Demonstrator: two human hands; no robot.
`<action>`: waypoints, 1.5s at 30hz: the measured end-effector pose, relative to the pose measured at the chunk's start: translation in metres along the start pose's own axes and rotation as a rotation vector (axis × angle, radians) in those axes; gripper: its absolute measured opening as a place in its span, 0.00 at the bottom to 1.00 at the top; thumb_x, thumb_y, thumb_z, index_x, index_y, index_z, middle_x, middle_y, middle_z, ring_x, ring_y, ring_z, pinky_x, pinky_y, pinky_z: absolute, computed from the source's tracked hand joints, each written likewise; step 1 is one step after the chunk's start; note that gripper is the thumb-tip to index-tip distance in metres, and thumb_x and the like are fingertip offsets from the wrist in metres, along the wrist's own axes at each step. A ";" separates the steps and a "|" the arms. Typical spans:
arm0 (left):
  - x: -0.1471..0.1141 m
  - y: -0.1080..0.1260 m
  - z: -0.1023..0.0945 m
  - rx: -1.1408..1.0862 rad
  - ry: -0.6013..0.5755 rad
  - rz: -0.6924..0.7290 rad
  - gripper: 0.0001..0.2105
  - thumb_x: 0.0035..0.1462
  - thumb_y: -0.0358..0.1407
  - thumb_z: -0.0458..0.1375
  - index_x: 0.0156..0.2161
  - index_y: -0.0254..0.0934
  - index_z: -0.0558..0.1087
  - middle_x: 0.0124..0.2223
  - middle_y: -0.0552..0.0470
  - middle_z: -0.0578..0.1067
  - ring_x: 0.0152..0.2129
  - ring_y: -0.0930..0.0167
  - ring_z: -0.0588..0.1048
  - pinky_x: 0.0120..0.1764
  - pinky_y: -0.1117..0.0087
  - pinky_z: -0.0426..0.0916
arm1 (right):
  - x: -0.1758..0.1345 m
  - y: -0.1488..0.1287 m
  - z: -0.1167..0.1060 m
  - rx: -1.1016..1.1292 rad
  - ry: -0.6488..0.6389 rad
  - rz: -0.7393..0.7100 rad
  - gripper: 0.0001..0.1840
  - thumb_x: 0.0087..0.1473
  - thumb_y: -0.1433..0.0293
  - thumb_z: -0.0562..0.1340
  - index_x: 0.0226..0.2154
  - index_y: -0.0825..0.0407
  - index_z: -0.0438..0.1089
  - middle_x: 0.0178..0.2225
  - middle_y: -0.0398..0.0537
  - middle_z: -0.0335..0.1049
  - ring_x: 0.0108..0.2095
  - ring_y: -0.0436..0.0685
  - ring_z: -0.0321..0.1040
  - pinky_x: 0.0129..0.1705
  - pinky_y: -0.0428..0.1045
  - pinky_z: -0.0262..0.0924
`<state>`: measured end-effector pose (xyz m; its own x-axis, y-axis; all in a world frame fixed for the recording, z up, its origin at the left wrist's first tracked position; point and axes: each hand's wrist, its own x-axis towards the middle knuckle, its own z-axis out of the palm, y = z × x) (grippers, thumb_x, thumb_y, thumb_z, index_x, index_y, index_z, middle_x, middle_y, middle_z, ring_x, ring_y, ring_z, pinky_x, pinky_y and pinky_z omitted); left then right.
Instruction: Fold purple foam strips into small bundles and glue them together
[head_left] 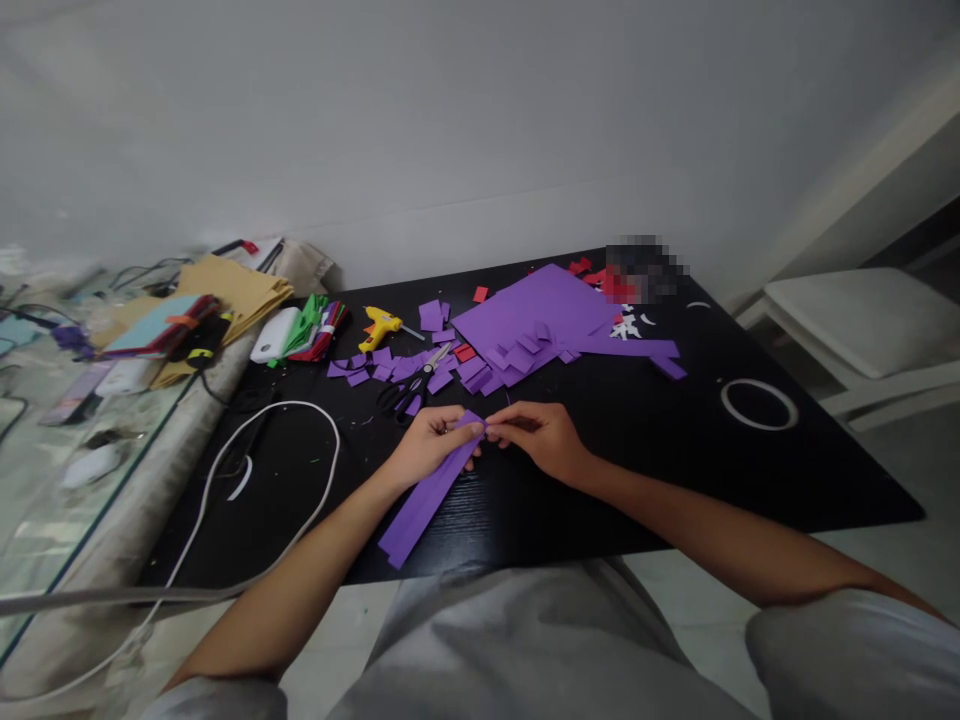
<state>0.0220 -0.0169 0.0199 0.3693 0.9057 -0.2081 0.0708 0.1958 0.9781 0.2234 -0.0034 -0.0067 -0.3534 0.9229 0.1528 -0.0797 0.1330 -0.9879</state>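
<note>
My left hand (436, 440) is closed around a few long purple craft strips (431, 500), thumb on top. The strips overlap and slant down toward the table's near edge. My right hand (544, 438) pinches at their upper end, thumb and forefinger pressed together beside my left thumb. Just beyond my hands lie black-handled scissors (420, 380), partly open, among several small purple pieces (382, 365). Farther back rests a large purple sheet (536, 305) with more cut pieces on it.
A yellow glue gun (384, 325) lies at the back. Left of it are bundled coloured sheets (322, 325). A white cable (334, 440) loops across the left side. A white ring (759, 404) lies on the right of the black table (675, 470); a white chair (862, 310) stands beyond.
</note>
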 end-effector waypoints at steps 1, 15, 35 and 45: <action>0.000 0.000 0.000 -0.001 0.008 0.000 0.17 0.54 0.47 0.65 0.32 0.30 0.74 0.26 0.52 0.76 0.17 0.76 0.75 0.21 0.76 0.71 | 0.000 0.000 0.000 -0.002 0.001 -0.003 0.11 0.50 0.61 0.70 0.34 0.51 0.80 0.30 0.47 0.79 0.30 0.55 0.77 0.33 0.50 0.75; 0.002 0.001 -0.002 0.038 0.061 0.026 0.15 0.53 0.45 0.66 0.31 0.31 0.74 0.22 0.53 0.76 0.16 0.76 0.72 0.21 0.77 0.67 | 0.001 -0.001 0.002 0.005 0.002 0.021 0.11 0.50 0.63 0.71 0.34 0.53 0.79 0.29 0.47 0.78 0.29 0.54 0.76 0.28 0.47 0.72; 0.002 -0.004 0.000 0.008 0.035 0.018 0.14 0.53 0.43 0.66 0.31 0.32 0.74 0.23 0.53 0.76 0.18 0.74 0.74 0.23 0.75 0.69 | -0.001 0.000 0.001 -0.057 -0.018 -0.008 0.11 0.51 0.61 0.70 0.34 0.52 0.80 0.29 0.48 0.79 0.27 0.54 0.75 0.29 0.48 0.71; 0.004 -0.003 -0.003 0.074 0.066 0.080 0.15 0.54 0.44 0.66 0.29 0.32 0.74 0.22 0.54 0.75 0.18 0.75 0.73 0.25 0.75 0.67 | 0.005 -0.004 0.002 0.093 -0.109 0.145 0.17 0.48 0.57 0.71 0.31 0.56 0.75 0.25 0.47 0.76 0.26 0.53 0.74 0.28 0.47 0.71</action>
<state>0.0200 -0.0127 0.0158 0.3147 0.9407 -0.1268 0.1124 0.0958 0.9890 0.2206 0.0000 -0.0017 -0.4662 0.8845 0.0166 -0.1051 -0.0368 -0.9938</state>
